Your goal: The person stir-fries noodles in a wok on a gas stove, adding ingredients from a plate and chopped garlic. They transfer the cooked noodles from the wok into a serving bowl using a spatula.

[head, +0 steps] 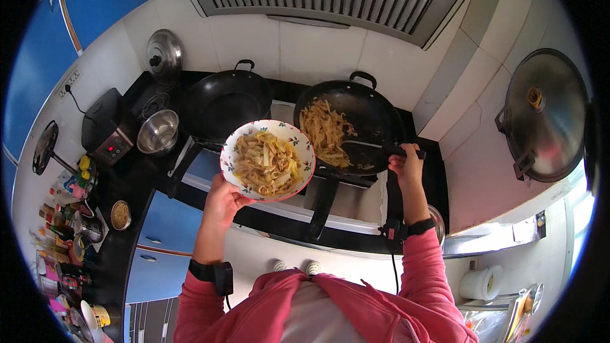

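Note:
My left hand (228,201) holds a white bowl (229,152) by its near left rim; it has a red edge and a floral pattern. Cooked cabbage-like strips (269,164) fill the middle of the bowl. In my right hand (407,166) is the dark handle of a spatula (364,143), whose head is hidden among the food in the right wok (376,119). More of the cooked strips (326,128) lie along that wok's left side. The bowl is above the stove, close to the wok's left rim, and overlaps it slightly in view.
A second black wok (224,100) sits on the left burner. Left of it are a metal bowl (158,132) and a rice cooker (107,126) with a lit display. The right wok's long handle (325,207) points towards me. A large lid (545,114) hangs on the right wall.

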